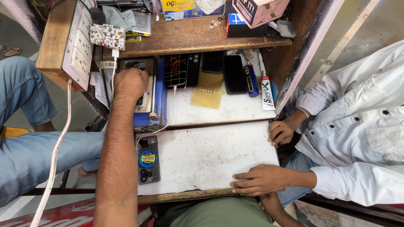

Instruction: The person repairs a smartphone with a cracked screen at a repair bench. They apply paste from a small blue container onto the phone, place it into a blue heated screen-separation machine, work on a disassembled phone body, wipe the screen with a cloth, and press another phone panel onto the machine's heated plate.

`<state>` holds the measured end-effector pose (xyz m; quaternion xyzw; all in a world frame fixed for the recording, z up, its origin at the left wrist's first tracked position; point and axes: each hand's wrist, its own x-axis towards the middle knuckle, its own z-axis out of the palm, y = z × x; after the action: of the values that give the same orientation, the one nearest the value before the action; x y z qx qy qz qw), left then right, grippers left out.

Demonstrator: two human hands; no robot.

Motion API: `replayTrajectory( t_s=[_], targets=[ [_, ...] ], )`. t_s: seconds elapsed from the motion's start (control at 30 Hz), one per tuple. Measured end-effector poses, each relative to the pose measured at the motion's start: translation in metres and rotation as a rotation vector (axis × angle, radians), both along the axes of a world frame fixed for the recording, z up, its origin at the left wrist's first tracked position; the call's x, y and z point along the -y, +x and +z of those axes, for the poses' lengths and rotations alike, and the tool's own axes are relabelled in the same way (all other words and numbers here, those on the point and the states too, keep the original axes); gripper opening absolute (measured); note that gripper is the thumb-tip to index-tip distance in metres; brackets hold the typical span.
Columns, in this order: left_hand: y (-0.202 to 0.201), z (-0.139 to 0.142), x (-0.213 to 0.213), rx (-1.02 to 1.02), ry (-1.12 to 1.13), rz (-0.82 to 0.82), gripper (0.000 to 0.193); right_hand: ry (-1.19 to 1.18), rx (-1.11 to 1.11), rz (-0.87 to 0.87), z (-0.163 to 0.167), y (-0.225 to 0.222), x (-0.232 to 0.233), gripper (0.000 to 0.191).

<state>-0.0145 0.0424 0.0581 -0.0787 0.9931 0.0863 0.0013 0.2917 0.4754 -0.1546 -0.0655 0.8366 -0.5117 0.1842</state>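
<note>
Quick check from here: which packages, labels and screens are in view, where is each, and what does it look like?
Flat packet: top shelf, middle, yellow and blue.
Pink box: top shelf, right, tilted.
Blue box: top shelf, under the pink box.
White tube: lower shelf, right end, red and black label.
Dark phone: lower shelf, upright, screen off.
Phone: white board, left edge, back up, round blue and yellow sticker.
Left hand: fist on the blue machine.

Left hand [129,84] fingers curled under, hiding part of the blue device [152,105]; right hand [269,204] mostly tucked beneath the tabletop [210,155] edge.
</note>
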Motion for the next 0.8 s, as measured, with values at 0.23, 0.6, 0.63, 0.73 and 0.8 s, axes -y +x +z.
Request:
replayTrajectory(
  t_s=[0.23,0.6,0.63,0.73,0.8],
  targets=[
    [0.007,0.009,-0.005,-0.027,0.017,0.011,0.044,0.106,-0.234,0.028,0.017,-0.009,0.008,0.048],
    [0.011,-0.002,-0.002,-0.133,0.024,-0.029,0.041,-0.271,-0.107,0.129,0.021,-0.023,0.012,0.042],
    [0.013,-0.004,0.0,-0.165,0.048,-0.056,0.04,-0.135,-0.159,0.213,0.018,-0.027,0.01,0.043],
    [0.026,-0.013,0.008,-0.24,0.126,-0.092,0.038,0.056,-0.191,0.339,0.013,-0.034,0.005,0.044],
    [0.035,-0.019,0.012,-0.315,0.11,-0.152,0.042,-0.121,-0.06,0.26,0.011,-0.032,0.004,0.045]
  ],
)
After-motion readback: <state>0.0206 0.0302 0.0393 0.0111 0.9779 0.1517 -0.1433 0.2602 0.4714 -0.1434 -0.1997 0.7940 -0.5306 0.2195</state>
